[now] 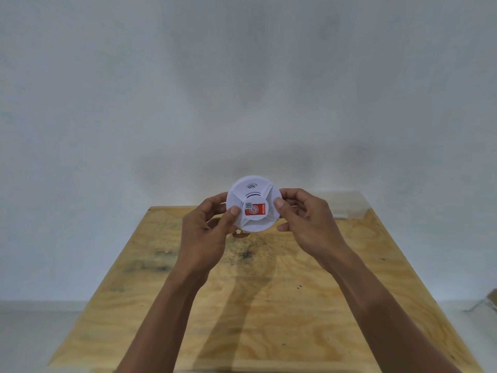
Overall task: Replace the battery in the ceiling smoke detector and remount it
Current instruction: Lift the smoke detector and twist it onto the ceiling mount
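Note:
A round white smoke detector (252, 192) with a red sticker on its middle is held up in front of me, its face toward the camera. My left hand (208, 230) grips its left rim, thumb on the face beside the sticker. My right hand (304, 216) grips the right rim, thumb pressed on the face. Both hands hold it above the far part of a plywood board (255, 305). A small reddish-brown thing (240, 234) peeks out just below the detector; I cannot tell what it is.
The plywood board has dark stains near its middle. A clear plastic box (347, 204) sits at its far right corner. A plain white wall (242, 90) fills the background. Part of a cardboard piece (492, 298) shows at the right edge.

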